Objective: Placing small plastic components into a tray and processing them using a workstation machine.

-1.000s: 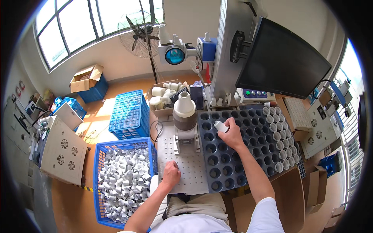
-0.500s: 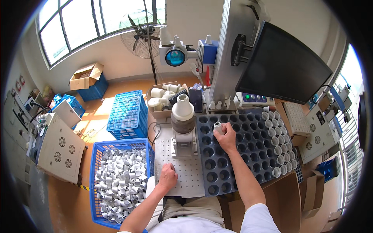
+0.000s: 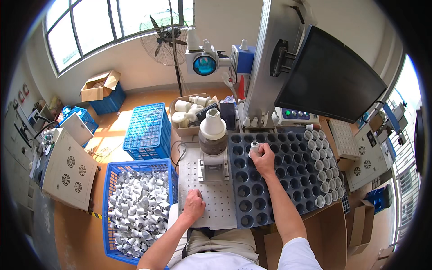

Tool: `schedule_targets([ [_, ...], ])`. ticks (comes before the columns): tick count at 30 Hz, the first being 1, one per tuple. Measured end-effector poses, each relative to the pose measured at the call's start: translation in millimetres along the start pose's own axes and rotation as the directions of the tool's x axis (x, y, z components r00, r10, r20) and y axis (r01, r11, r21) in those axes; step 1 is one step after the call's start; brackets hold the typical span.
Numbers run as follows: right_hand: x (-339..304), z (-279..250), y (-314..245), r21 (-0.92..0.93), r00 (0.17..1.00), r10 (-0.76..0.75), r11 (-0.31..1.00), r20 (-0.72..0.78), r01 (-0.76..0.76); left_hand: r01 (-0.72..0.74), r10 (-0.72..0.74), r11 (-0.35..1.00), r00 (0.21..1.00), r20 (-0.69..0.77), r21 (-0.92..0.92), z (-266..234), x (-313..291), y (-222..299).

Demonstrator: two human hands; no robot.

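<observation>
Centre-right, a white part (image 3: 254,146), pinched by the right hand (image 3: 264,160), is apparently being seated in the tray (image 3: 251,197), release needed; the left hand (image 3: 194,204) is curled.

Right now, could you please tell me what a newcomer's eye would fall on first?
Probably the blue basket of whitish parts, lower left, and the large dark monitor, upper right. Then perhaps the right hand, near centre, holding a white part at the dark holed tray.

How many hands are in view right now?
2: the left hand over the perforated plate; the right hand over the black tray, gripping a white part. No others show.
</observation>
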State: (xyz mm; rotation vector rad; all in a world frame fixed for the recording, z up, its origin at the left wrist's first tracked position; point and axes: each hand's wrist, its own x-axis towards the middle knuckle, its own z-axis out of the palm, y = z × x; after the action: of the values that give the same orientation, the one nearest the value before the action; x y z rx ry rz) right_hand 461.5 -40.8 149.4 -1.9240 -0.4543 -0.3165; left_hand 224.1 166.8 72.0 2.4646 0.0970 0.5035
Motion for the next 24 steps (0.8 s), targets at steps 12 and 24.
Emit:
schedule_targets([
  [12,0.3,0.5,-0.7,0.028,1.0,-0.022,0.999,-0.018,0.022,0.011,-0.011,1.0,1.0,0.0,-0.008,-2.9,0.8,3.3],
  [24,0.8,-0.6,0.0,0.019,1.0,-0.019,1.0,0.003,0.019,0.018,-0.018,1.0,1.0,-0.014,-0.022,-3.2,1.8,5.4],
])
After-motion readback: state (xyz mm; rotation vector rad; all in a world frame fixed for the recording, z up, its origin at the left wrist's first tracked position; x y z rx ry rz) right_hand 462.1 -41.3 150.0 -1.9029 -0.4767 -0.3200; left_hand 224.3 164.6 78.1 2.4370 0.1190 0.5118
